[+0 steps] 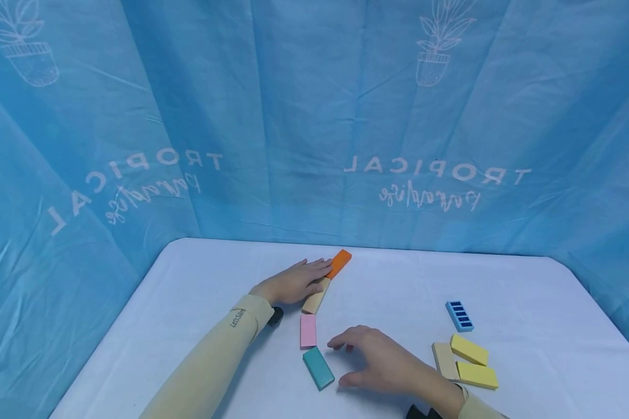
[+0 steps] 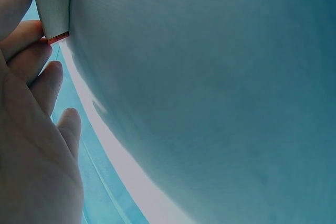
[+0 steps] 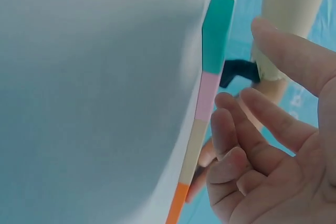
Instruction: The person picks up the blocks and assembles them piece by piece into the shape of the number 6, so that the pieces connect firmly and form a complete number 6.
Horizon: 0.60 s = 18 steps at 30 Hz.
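Four flat blocks lie end to end in a bent row: orange (image 1: 340, 263), plain wooden (image 1: 315, 298), pink (image 1: 308, 331) and teal (image 1: 318, 368). My left hand (image 1: 293, 281) reaches across from the left at the far end of the row. Its extended fingers touch the blocks where orange meets wood, and its thumb lies at the wooden one. The left wrist view shows the wooden block (image 2: 52, 3) beside those fingers. My right hand (image 1: 380, 359) holds nothing, its fingers loosely bent just right of the teal block, which the right wrist view shows too (image 3: 217, 35).
To the right, a plain wooden block (image 1: 444, 361) lies against two yellow blocks (image 1: 469, 350). Beyond them is a blue piece with dark slots (image 1: 459, 316). The white table (image 1: 199, 267) ends at a blue printed curtain (image 1: 304, 116) behind and at the sides.
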### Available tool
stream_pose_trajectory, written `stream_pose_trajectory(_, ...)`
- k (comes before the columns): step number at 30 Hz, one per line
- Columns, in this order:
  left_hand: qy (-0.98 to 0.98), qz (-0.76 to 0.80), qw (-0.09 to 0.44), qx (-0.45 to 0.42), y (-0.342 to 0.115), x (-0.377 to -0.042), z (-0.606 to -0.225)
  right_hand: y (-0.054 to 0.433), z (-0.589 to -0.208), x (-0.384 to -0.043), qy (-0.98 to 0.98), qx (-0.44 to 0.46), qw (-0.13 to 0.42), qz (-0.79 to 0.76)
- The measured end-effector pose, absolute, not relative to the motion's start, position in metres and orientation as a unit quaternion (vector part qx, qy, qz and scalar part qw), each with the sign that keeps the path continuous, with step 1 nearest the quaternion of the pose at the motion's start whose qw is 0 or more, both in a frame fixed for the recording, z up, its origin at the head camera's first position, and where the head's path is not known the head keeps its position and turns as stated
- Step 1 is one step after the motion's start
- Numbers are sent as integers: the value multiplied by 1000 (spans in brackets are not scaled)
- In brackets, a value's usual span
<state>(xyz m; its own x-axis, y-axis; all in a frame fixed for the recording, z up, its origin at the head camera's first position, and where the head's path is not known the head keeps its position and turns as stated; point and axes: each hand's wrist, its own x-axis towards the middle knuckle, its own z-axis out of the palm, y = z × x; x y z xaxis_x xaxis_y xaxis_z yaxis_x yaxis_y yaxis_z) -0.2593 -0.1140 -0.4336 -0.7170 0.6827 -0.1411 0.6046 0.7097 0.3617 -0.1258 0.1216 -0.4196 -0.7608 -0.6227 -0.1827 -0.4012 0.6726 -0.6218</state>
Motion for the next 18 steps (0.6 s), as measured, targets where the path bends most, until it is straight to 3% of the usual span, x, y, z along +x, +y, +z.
stream_pose_trajectory(18, 916, 146, 138, 346, -113, -260, -435, 179, -402, -132, 907, -195, 130, -350)
